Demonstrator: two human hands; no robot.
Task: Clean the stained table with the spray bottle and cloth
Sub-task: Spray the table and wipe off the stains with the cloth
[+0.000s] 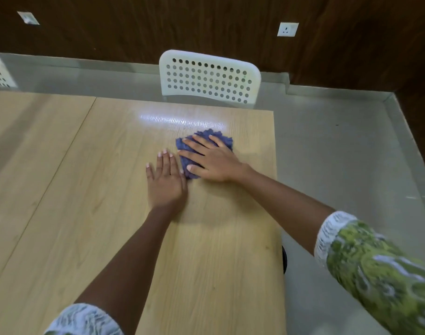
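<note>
The light wood-grain table (206, 250) under both hands shows no stain that can be made out, and a shiny patch just beyond the right hand may be wet spray or only lamp glare, so the job looks to be in its wiping stage, perhaps well along. The right hand (213, 160) presses flat with spread fingers on the crumpled blue cloth (206, 137), while the left hand (165, 180) lies flat on bare wood just beside it, empty. No spray bottle is in view.

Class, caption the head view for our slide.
Right hand presses a blue cloth on the wooden table; left hand lies flat beside it.
</note>
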